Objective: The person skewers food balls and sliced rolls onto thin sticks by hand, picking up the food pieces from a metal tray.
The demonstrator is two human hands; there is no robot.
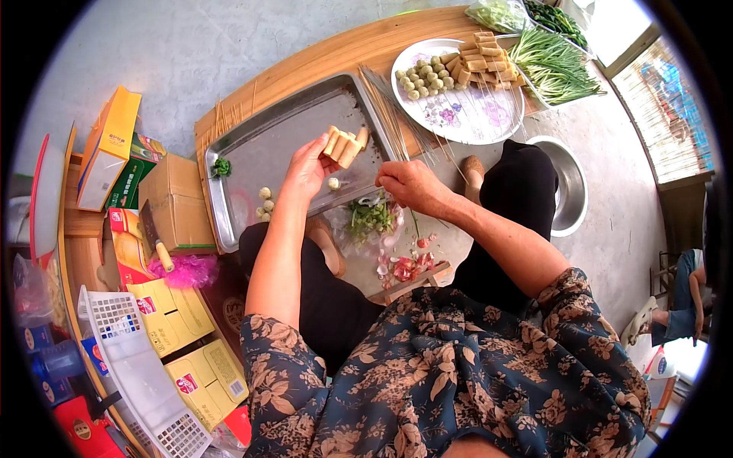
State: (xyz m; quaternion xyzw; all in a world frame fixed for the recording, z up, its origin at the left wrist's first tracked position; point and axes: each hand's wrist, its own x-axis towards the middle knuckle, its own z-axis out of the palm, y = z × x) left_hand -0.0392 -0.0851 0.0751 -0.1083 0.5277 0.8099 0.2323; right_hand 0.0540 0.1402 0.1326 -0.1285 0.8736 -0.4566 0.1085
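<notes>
Over the metal tray (229, 153), my left hand (307, 169) grips several short tan rolls (345, 148) lined up side by side. To their right, my right hand (412, 185) is closed with its fingertips pinched together; I cannot make out what is in them. Pale balls (266, 204) lie in the tray's near left part, and another pale ball (334, 183) is below the rolls. A small bunch of green herbs (221, 167) rests by the tray's left edge. Thin wooden skewers (388, 114) lie along its right side.
A white plate (458, 130) holds more rolls and green balls, beside long green vegetables (551, 69). A metal basin (571, 187) stands right of my leg. Vegetable scraps (408, 267) lie between my feet. Boxes, a cardboard box (177, 202) and a knife (162, 252) are at left. Another person sits far right.
</notes>
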